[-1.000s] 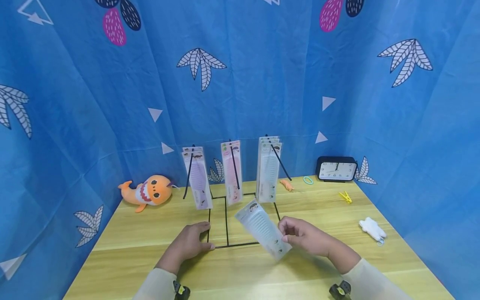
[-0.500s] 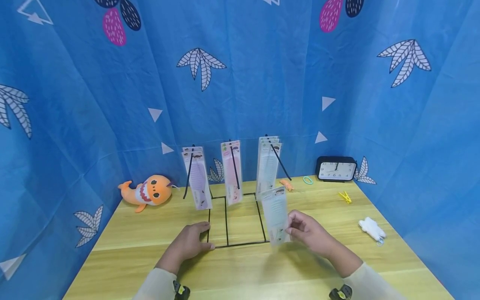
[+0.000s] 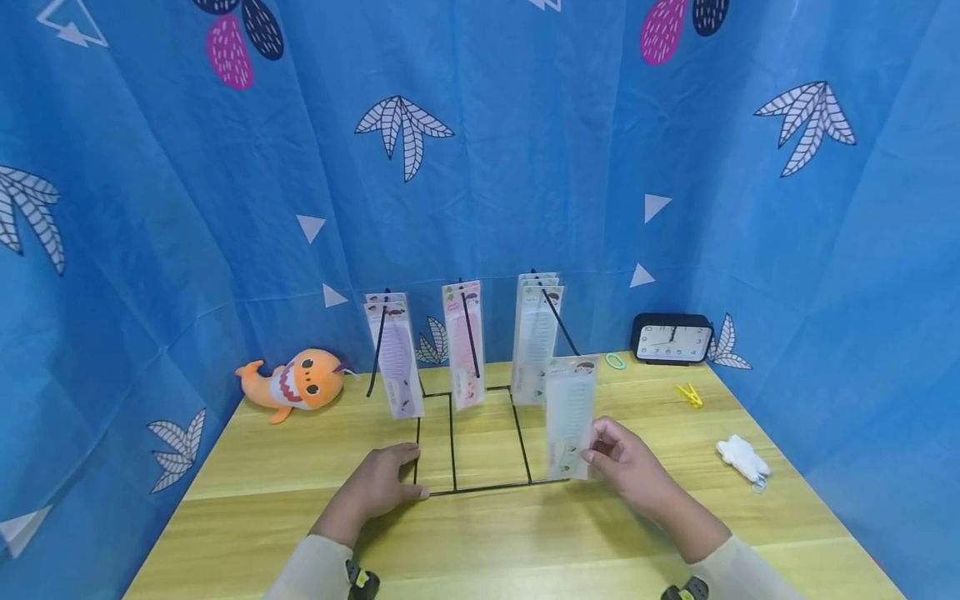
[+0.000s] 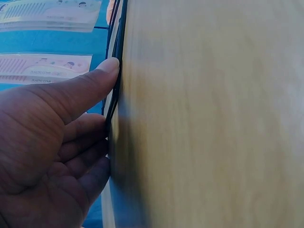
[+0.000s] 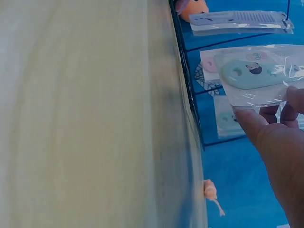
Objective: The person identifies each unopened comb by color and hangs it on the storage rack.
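Observation:
My right hand (image 3: 626,458) pinches the lower right edge of a pale green comb in a clear packet (image 3: 570,417), held nearly upright. The packet's top is close to the tip of the right hook on a black wire rack (image 3: 487,487). In the right wrist view the comb's handle (image 5: 242,76) shows near my fingers. My left hand (image 3: 382,483) rests at the rack's front left corner, thumb and fingertips against the wire. On the rack hang purple combs (image 3: 397,358) at left, a pink comb (image 3: 463,346) in the middle and several green combs (image 3: 536,350) at right.
An orange shark plush (image 3: 300,385) lies left of the rack. To the right are a black clock (image 3: 672,339), a pale green ring (image 3: 616,361), a yellow clip (image 3: 690,395) and a white plush (image 3: 744,458). A blue curtain (image 3: 495,208) surrounds the wooden table (image 3: 480,550).
My right hand has turned the packaged green comb from slanted to nearly upright and moved it right and up toward the right hook's tip. The left hand has stayed put.

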{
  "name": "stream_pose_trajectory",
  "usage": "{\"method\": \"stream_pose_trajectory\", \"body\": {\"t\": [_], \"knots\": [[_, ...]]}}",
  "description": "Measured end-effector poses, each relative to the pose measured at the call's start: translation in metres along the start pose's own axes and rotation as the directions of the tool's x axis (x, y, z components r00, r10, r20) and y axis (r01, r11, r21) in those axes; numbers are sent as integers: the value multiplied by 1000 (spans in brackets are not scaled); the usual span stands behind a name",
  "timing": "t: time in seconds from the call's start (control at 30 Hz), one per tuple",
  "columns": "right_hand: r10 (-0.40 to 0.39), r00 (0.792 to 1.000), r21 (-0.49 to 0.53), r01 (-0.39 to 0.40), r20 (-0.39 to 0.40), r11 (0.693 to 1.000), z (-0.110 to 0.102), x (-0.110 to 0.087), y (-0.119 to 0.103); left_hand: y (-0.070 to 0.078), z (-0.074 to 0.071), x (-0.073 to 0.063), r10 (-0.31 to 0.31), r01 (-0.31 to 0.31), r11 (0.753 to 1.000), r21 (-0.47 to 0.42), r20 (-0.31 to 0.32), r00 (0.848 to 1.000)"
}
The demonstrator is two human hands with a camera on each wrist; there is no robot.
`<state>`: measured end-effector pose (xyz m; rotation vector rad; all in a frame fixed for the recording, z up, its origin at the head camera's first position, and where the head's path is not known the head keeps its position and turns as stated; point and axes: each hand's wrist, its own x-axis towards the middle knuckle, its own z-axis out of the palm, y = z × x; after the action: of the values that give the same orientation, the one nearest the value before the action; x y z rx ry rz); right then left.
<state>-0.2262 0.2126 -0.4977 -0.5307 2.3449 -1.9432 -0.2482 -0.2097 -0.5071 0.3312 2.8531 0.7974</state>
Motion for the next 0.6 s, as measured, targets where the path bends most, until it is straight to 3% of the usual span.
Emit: {"method": "stream_pose_trajectory", "body": {"t": [0.6], "knots": [[29,999,36,-30,33,999,-11,-4,6,1,-1,-1,0,0,1000,2,-1,1000]]}}
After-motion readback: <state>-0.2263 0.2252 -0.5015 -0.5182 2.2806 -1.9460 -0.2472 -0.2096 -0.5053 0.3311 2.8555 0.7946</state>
